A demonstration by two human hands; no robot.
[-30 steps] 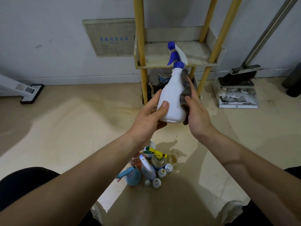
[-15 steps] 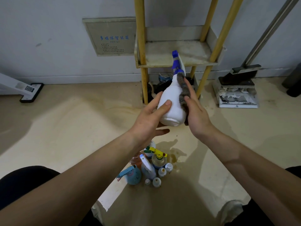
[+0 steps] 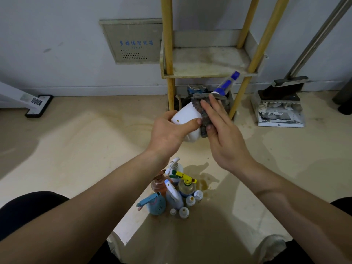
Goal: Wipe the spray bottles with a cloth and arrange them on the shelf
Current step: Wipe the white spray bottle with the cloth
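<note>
My left hand (image 3: 169, 133) grips the base of a white spray bottle (image 3: 185, 116) with a blue trigger head, tilted so the nozzle points up and to the right. My right hand (image 3: 221, 126) presses a grey cloth (image 3: 200, 109) flat against the bottle's upper side, fingers straight. Behind them stands the yellow-posted shelf (image 3: 207, 73), its dusty tier bare. On the floor below my arms sits a cluster of several spray bottles (image 3: 175, 191) and small white bottles.
A dustpan and broom (image 3: 280, 105) stand to the right of the shelf. A white floor tool (image 3: 36, 103) lies at the left by the wall. A grey wall panel (image 3: 133, 41) is mounted left of the shelf. Dark clutter sits under the shelf.
The bottle has tipped from nearly upright to leaning right. My right hand has slid the cloth over the top side of the bottle toward its neck.
</note>
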